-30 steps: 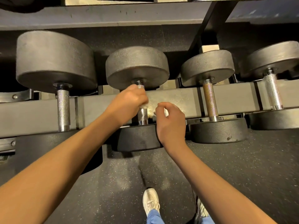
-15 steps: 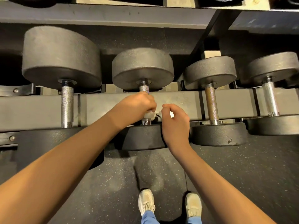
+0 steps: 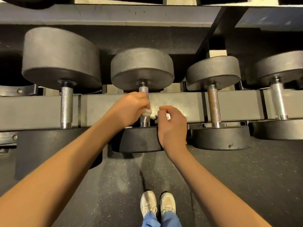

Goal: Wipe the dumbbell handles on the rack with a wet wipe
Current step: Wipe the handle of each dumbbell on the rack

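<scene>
Several black dumbbells with knurled steel handles lie across the rack rail [image 3: 188,102]. My left hand [image 3: 129,108] grips a white wet wipe [image 3: 147,113] wrapped round the handle [image 3: 144,90] of the second dumbbell from the left, at about mid-length. The handle's far end shows bare above my fist. My right hand [image 3: 172,126] sits just right of it with fingers curled, and appears to pinch the wipe's loose tail. The bare handles of the neighbouring dumbbells stand to the left [image 3: 66,104], to the right [image 3: 214,105] and at the far right [image 3: 277,100].
An upper rack shelf [image 3: 114,15] runs across the top, with a dark upright post [image 3: 211,35] at the right. Speckled rubber floor [image 3: 229,177] lies below the rack. My two white shoes [image 3: 157,203] stand close to it.
My left hand has slid the wipe along the handle from the far end toward me, baring the far end. My right hand stayed alongside it.
</scene>
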Demonstrator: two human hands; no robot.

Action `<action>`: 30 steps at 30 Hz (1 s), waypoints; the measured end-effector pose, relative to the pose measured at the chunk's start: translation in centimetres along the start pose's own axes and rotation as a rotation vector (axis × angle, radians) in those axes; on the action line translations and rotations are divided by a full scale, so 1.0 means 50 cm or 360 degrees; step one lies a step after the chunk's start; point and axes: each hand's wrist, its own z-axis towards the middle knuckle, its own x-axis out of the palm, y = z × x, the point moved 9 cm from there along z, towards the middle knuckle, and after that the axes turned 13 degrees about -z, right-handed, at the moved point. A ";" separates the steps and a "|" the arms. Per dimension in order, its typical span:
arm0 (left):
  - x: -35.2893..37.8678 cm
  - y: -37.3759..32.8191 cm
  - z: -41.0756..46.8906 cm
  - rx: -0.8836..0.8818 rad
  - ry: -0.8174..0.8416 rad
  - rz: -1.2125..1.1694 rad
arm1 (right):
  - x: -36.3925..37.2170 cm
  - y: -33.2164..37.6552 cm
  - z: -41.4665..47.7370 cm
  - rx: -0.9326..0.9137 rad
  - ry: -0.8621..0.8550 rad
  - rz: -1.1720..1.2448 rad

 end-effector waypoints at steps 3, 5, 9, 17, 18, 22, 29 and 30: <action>-0.014 0.004 0.005 -0.0090 -0.0080 0.0067 | 0.003 0.002 0.003 0.0000 0.0037 -0.0006; -0.013 0.009 0.002 -0.0160 -0.0122 0.0032 | 0.003 0.008 0.003 -0.0043 0.0039 -0.0040; -0.006 0.019 -0.011 -0.0273 -0.0054 -0.0121 | 0.002 0.023 -0.003 -0.0166 -0.0059 -0.0124; -0.043 0.059 -0.094 -0.0356 0.0039 -0.0040 | 0.017 0.035 -0.019 -0.0213 0.0084 -0.0335; -0.060 0.063 -0.114 -0.0328 0.0022 -0.0025 | 0.018 0.041 -0.030 -0.0260 0.0057 -0.0403; -0.155 0.091 -0.185 -0.0306 -0.0203 0.0027 | 0.046 0.090 -0.083 -0.0426 -0.0072 -0.0847; -0.278 0.191 -0.283 -0.0445 -0.0308 0.0154 | 0.239 0.258 -0.165 -0.0609 0.0084 -0.0601; -0.287 0.198 -0.292 -0.0417 -0.0301 0.0205 | 0.265 0.280 -0.171 -0.0564 0.0119 -0.0470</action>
